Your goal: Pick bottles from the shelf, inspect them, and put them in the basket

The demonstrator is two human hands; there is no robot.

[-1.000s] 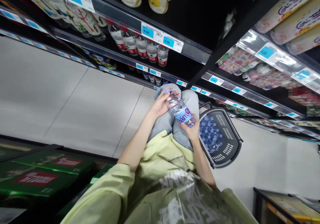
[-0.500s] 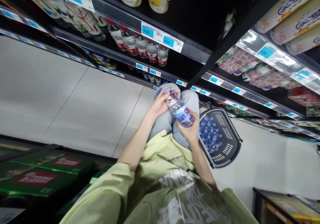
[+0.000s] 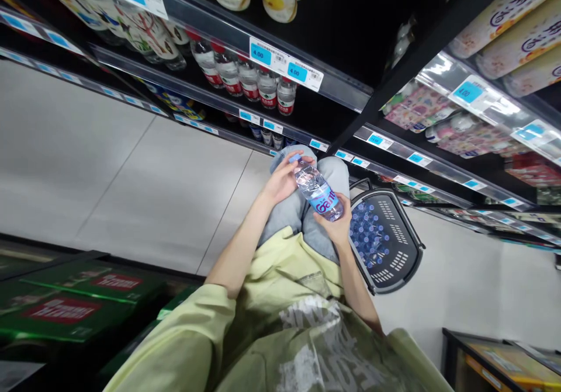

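A shopper crouching in a store aisle holds a clear plastic water bottle (image 3: 322, 193) tilted above the knees of pale jeans (image 3: 283, 224), the left hand (image 3: 283, 180) curled round its blue-capped neck and the right hand (image 3: 338, 222) clasping its base. A dark basket (image 3: 405, 246) holding blue-capped bottles (image 3: 369, 234) stands to the right, near a shelf of red-labelled bottles (image 3: 250, 81).
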